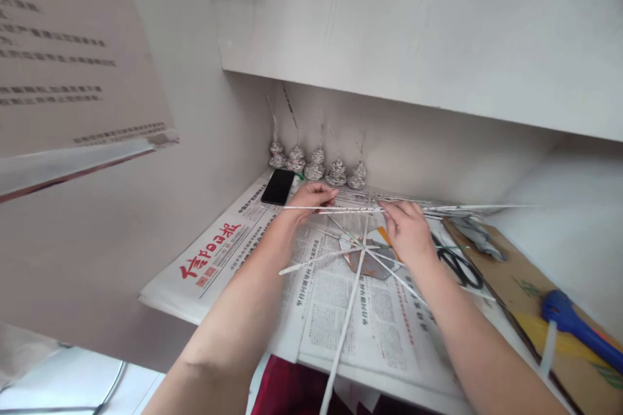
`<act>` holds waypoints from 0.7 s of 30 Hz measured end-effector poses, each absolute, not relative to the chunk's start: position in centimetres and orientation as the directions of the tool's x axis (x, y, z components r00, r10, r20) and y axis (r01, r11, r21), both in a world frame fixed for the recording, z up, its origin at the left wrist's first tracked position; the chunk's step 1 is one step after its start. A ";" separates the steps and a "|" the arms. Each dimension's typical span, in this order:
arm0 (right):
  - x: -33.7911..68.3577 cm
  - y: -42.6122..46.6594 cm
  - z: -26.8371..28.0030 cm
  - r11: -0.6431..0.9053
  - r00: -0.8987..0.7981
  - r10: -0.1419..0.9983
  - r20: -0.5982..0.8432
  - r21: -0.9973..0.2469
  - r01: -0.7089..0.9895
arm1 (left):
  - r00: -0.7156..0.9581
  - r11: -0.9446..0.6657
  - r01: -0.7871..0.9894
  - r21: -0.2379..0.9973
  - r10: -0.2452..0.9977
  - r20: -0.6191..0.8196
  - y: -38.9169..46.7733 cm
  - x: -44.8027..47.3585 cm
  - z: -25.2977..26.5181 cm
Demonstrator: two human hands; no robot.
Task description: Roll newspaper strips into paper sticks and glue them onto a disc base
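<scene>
Thin rolled-paper sticks (357,210) stretch sideways between my hands, above the newspaper. My left hand (315,196) is closed in a pinch at their left part, with one stick crossing by its wrist. My right hand (405,224) is closed around the sticks farther right; its fingers partly hide them. Below, several paper sticks cross in a star (363,248), one long stick (348,321) pointing towards me. Under the star lies a grey and orange piece (377,268) whose kind I cannot make out. A pile of paper sticks (360,196) lies behind my hands.
Newspaper (335,324) covers the table. Several coiled paper gourd shapes (316,165) stand along the back wall, near a black phone (278,187). At right are black-handled scissors (460,267), cardboard (516,298) and a blue glue gun (577,324). A white panel (413,26) overhangs the back.
</scene>
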State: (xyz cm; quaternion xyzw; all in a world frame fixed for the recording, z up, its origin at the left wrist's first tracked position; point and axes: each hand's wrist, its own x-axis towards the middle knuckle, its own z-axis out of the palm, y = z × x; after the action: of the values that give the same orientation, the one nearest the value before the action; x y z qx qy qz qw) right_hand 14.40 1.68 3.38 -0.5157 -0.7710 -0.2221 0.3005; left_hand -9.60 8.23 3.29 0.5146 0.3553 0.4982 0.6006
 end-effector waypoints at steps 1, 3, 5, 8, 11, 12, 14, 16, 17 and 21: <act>14.9 1.5 3.2 0.353 -0.272 0.664 0.697 0.029 0.935 | 0.259 -0.015 -0.219 0.976 0.963 0.073 8.1 -9.8 3.5; 16.0 1.2 2.8 0.312 -0.226 0.671 0.706 0.007 0.950 | 0.255 0.003 -0.195 0.981 0.966 0.047 7.9 -10.3 3.7; 17.0 1.0 2.5 0.274 -0.173 0.677 0.716 -0.027 0.961 | 0.244 0.030 -0.208 0.978 0.970 0.023 7.8 -10.6 3.9; 18.1 0.9 2.0 0.241 -0.118 0.686 0.718 -0.072 0.968 | 0.219 0.067 -0.232 0.970 0.976 -0.015 8.1 -10.9 3.9; 18.7 1.2 1.5 0.243 -0.099 0.690 0.717 -0.101 0.965 | 0.204 0.032 -0.177 0.984 0.979 0.004 8.3 -11.0 3.8; 18.9 1.3 1.4 0.248 -0.098 0.688 0.719 -0.106 0.963 | 0.208 0.005 -0.144 0.990 0.978 0.026 8.3 -11.0 3.7; 19.1 1.6 1.1 0.257 -0.096 0.686 0.721 -0.116 0.959 | 0.222 -0.049 -0.089 0.995 0.973 0.068 8.3 -11.0 3.7; 19.3 1.8 0.8 0.259 -0.090 0.695 0.714 -0.132 0.957 | 0.235 -0.082 -0.059 0.995 0.968 0.093 8.0 -11.0 3.8; 19.3 1.9 0.6 0.260 -0.083 0.701 0.708 -0.145 0.955 | 0.240 -0.090 -0.049 0.995 0.966 0.099 7.9 -11.1 3.9; 19.1 1.8 0.4 0.270 -0.061 0.714 0.697 -0.194 0.943 | 0.294 -0.098 0.087 0.991 0.953 0.069 7.6 -11.2 4.1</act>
State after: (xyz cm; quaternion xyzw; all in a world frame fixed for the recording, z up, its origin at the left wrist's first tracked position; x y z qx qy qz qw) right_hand 19.11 1.77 0.43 -0.5829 -0.7109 -0.1588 0.3601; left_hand -11.19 7.64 4.14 0.6132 0.4240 0.4160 0.5208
